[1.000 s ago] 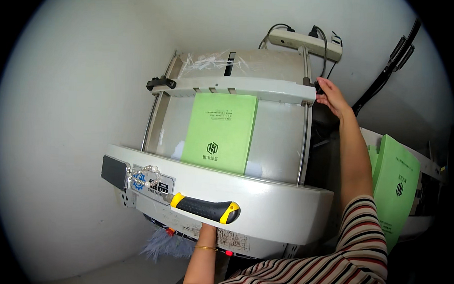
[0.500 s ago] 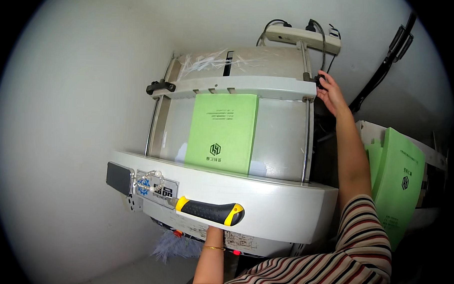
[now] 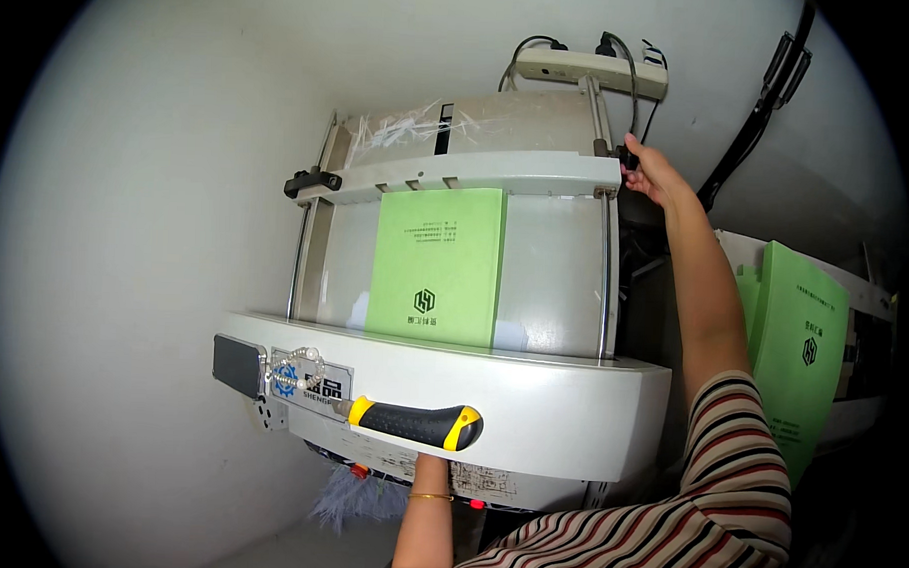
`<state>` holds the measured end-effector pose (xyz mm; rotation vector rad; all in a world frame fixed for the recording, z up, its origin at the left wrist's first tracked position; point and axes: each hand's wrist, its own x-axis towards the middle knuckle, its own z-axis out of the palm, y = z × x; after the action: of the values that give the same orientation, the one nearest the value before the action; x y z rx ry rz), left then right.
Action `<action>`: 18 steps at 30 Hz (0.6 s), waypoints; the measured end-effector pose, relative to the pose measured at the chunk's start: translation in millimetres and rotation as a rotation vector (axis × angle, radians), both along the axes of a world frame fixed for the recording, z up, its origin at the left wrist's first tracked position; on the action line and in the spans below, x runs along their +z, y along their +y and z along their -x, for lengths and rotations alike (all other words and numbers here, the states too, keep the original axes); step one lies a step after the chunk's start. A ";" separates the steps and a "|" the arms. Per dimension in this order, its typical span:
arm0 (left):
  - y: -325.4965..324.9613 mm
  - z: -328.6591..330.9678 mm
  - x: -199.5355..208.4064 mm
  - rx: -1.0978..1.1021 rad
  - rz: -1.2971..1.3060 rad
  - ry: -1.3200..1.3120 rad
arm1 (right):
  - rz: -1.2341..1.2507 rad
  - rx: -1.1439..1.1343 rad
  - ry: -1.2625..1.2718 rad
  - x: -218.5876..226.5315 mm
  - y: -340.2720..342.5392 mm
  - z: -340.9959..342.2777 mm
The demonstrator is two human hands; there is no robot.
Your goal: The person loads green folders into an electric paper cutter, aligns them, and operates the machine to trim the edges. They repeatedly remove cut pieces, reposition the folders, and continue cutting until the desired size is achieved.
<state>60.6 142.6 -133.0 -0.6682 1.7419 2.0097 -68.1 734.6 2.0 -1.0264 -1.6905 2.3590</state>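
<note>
A green booklet (image 3: 437, 263) lies flat on the bed of a white paper-cutting machine (image 3: 570, 408), its far edge against a grey cross bar (image 3: 478, 173). My right hand (image 3: 658, 179) reaches to the bar's right end and grips a small black knob (image 3: 631, 158) there. My left forearm (image 3: 424, 518), with a thin bracelet, goes up under the machine's front; the hand itself is hidden behind the white housing. A black and yellow handle (image 3: 415, 423) sticks out across the front.
A white power strip (image 3: 592, 74) with cables hangs on the wall above. More green booklets (image 3: 798, 346) stand on a shelf at the right. Paper shreds (image 3: 400, 132) lie behind the bar, and a matching black knob (image 3: 311, 182) sits at its left end.
My right hand stays on the knob at the bar's right end. The view has shifted slightly; the booklet and my left forearm have not visibly moved.
</note>
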 end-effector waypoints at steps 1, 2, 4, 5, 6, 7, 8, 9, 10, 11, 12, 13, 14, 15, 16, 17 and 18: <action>-1.7 -0.9 1.1 0.005 0.003 0.000 | -0.002 0.023 -0.018 4.3 -1.4 0.3; -1.5 -1.3 1.2 0.008 0.004 0.004 | -0.005 0.045 -0.036 6.6 -3.3 1.1; 2.2 4.7 4.1 -0.011 0.000 0.016 | -0.393 -0.111 -0.156 0.5 3.2 4.3; 4.0 9.0 6.0 -0.021 0.001 0.023 | -0.796 -0.186 -0.247 -3.3 7.0 6.0; -2.2 7.4 7.0 -0.003 0.010 0.027 | -1.196 -0.226 -0.325 17.5 -18.9 13.0; -6.6 3.3 7.4 0.020 0.015 0.029 | -1.537 -0.405 -0.204 35.7 -50.2 9.2; -11.3 3.4 8.6 0.033 0.016 0.038 | -1.624 -0.359 0.146 57.5 -69.3 12.3; -9.6 5.8 8.7 0.030 0.016 0.043 | -1.689 -0.310 0.486 68.2 -82.1 13.3; -9.0 9.8 9.0 0.029 0.012 0.045 | -1.537 -0.116 0.649 71.9 -108.5 12.4; -9.2 11.8 10.2 0.027 0.012 0.055 | -1.862 0.309 0.821 61.8 -116.0 15.8; -9.9 13.0 10.8 0.033 0.013 0.056 | -1.775 0.528 0.878 58.6 -138.4 19.1; -9.1 16.0 12.1 0.027 0.012 0.063 | -1.681 0.737 0.925 57.4 -156.0 18.5; -8.4 18.2 13.4 0.026 0.010 0.067 | -1.667 0.790 0.879 49.4 -162.2 17.8; -8.0 18.7 14.4 0.025 0.011 0.069 | -1.649 0.844 0.833 42.1 -169.8 18.0; -7.9 20.3 15.6 0.027 0.007 0.075 | -1.629 0.896 0.787 36.2 -173.7 19.2; -8.1 22.2 17.1 0.028 0.007 0.080 | -1.649 0.840 0.759 31.7 -173.2 20.2; -8.7 17.6 15.6 0.034 0.007 0.077 | -1.660 0.801 0.724 25.9 -174.0 16.8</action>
<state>43.0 133.9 -117.4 -0.6346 1.7933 2.0793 -85.0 560.6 28.0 0.7404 -2.6893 0.4230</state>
